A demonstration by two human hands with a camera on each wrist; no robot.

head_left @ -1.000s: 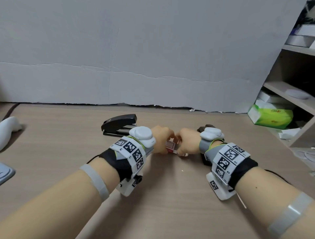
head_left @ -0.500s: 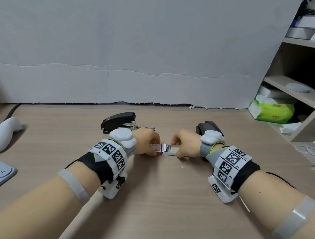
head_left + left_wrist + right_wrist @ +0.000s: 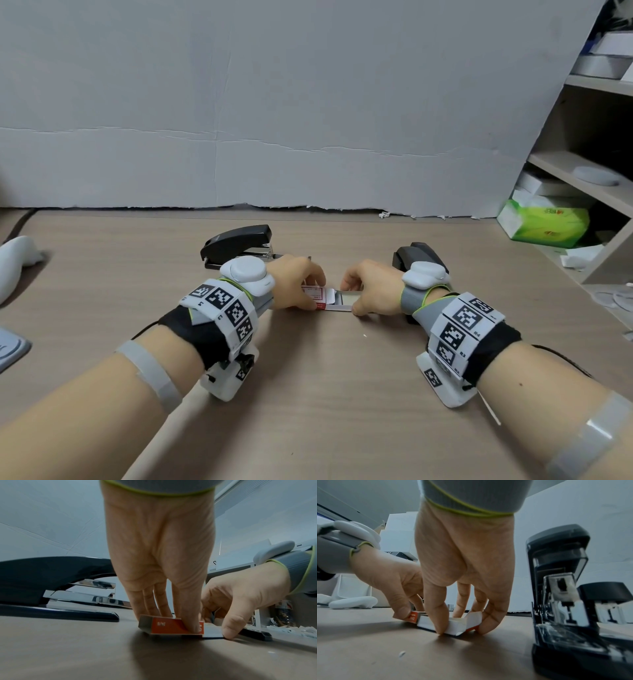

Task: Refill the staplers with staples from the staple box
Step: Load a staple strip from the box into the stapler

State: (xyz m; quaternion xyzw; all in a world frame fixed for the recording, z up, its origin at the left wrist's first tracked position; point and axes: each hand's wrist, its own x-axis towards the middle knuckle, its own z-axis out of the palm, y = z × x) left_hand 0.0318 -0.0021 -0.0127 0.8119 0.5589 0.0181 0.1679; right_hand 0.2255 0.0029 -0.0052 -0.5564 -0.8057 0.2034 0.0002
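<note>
Your left hand [image 3: 297, 286] pinned the staple box [image 3: 314, 295] sleeve flat on the tabletop [image 3: 308, 394] while your right hand [image 3: 371, 289] pinched its drawer [image 3: 346, 299], which slid lengthwise toward the right edge.

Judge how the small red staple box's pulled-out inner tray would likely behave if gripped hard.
The inner tray looks like thin folded card with an open flap, so it would probably flex or crush. It is pulled partway out of the red sleeve, so it likely slides easily. Lying flat on the table, it seems unlikely to tip.
</note>
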